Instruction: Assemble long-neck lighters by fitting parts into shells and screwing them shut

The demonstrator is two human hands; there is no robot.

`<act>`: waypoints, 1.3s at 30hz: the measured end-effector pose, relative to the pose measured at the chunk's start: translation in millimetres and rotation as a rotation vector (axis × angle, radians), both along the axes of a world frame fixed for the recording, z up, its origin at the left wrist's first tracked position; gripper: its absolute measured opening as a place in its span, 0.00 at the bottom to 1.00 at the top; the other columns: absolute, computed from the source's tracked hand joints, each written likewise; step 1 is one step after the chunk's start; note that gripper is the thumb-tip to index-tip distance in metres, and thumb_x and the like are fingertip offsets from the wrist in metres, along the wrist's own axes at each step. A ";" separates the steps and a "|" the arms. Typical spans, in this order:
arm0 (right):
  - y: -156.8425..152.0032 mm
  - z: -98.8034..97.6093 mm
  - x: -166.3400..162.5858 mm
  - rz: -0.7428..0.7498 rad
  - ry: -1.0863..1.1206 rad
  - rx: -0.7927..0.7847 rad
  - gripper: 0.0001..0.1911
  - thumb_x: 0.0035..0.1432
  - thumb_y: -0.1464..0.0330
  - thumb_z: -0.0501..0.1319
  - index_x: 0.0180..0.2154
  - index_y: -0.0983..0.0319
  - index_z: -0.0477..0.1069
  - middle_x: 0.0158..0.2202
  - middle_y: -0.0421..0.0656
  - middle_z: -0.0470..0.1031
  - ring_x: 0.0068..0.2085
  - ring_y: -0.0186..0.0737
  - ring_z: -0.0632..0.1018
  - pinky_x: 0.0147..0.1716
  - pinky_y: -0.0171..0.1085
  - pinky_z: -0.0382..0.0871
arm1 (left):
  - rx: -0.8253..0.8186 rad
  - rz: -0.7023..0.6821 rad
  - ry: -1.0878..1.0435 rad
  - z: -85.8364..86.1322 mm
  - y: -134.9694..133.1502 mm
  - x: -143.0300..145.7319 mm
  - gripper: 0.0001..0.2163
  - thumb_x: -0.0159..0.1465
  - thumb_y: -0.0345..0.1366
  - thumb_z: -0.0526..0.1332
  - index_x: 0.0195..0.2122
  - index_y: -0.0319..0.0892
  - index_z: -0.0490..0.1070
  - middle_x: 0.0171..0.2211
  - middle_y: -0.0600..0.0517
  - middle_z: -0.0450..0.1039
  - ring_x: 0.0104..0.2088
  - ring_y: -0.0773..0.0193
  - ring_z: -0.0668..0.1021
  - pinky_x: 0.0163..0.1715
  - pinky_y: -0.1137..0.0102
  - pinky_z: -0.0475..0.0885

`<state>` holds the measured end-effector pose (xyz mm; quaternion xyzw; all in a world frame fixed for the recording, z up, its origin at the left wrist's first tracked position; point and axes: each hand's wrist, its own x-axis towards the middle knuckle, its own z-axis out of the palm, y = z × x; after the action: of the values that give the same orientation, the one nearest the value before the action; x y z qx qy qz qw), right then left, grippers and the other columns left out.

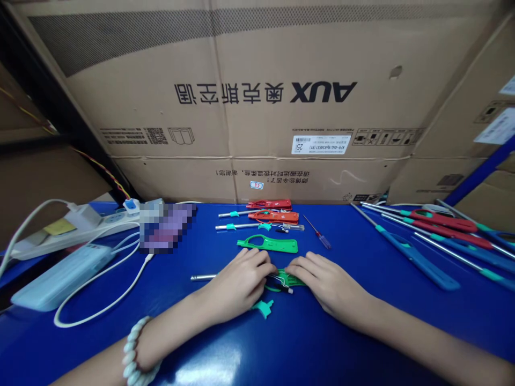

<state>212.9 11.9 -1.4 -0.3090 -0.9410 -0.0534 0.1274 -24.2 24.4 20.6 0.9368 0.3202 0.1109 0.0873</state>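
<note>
My left hand (243, 280), fingers curled, closes over the front part of an opened green lighter casing (286, 277). A metal tube (203, 277) sticks out on its left. My right hand (328, 281) pinches the casing's other end. Thin wires and a small black part with a white tip (286, 289) show between my hands; my fingers hide much of the casing. Close under my left hand lies a teal trigger piece (264, 308). Just beyond my hands rests a separate green casing half (267, 244).
Farther back lie red casing halves (269, 205), an orange-red one (276, 217), tubes with wired parts (237, 227) and a screwdriver (317, 232). Long blue and red lighters (418, 257) are on the right. A power bank (62, 279), cables and power strip (112, 219) occupy the left. Cardboard (257, 128) stands behind.
</note>
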 end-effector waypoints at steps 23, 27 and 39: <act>-5.8 6.5 -3.3 0.025 -0.073 0.098 0.19 0.59 0.80 0.49 0.49 0.65 0.69 0.43 0.50 0.71 0.41 0.45 0.70 0.39 0.43 0.69 | -0.081 -0.092 -0.013 14.4 0.2 -4.5 0.12 0.66 0.24 0.51 0.47 0.42 0.68 0.41 0.50 0.68 0.41 0.60 0.70 0.43 0.66 0.63; -6.1 10.6 0.7 0.019 -0.067 -0.008 0.23 0.56 0.82 0.50 0.52 0.63 0.67 0.46 0.50 0.70 0.44 0.45 0.70 0.43 0.43 0.69 | -0.112 -0.104 -0.030 23.3 1.5 -10.6 0.09 0.65 0.28 0.57 0.45 0.43 0.69 0.41 0.51 0.70 0.43 0.60 0.71 0.46 0.66 0.63; -11.0 16.5 -3.4 0.017 0.066 -0.064 0.08 0.64 0.71 0.53 0.39 0.64 0.71 0.38 0.47 0.71 0.38 0.43 0.69 0.39 0.42 0.63 | -0.144 -0.141 0.135 24.8 -5.2 -7.0 0.07 0.58 0.36 0.68 0.36 0.43 0.73 0.33 0.54 0.74 0.37 0.61 0.74 0.39 0.67 0.62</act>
<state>209.5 0.9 15.1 -0.3065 -0.9401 -0.0120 0.1486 -31.2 19.2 45.4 0.9536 0.2657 0.0180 0.1405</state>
